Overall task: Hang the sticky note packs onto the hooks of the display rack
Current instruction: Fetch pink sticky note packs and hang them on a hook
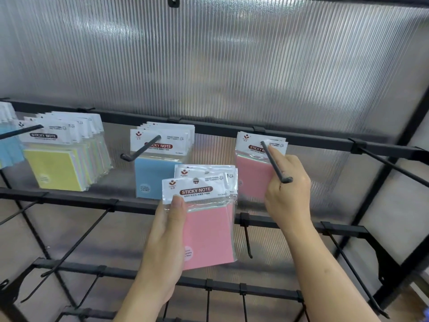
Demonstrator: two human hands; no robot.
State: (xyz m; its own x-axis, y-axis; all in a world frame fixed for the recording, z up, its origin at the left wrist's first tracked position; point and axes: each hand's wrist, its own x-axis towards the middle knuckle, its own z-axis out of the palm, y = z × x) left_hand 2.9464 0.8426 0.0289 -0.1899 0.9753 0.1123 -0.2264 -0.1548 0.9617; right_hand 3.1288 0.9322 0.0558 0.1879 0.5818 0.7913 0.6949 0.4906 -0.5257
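My left hand (167, 238) grips a small stack of pink sticky note packs (206, 231), thumb on the front pack's white header, held below the upper rail. Pink packs (253, 168) hang on a black hook (275, 162) at the right. My right hand (287, 184) is at that hook, its index finger stretched up against the header of the hanging packs while the other fingers curl beside the hook's tip. Blue packs (153, 175) hang on the middle hook (141, 149). Yellow packs (58, 168) fill a hook (21, 131) at the left.
The black rack's upper rail (209, 129) runs across a ribbed translucent back panel (209, 66). An empty hook (394, 168) juts out at the far right. Lower rails (76, 201) carry several empty hooks. More blue packs (9, 147) hang at the left edge.
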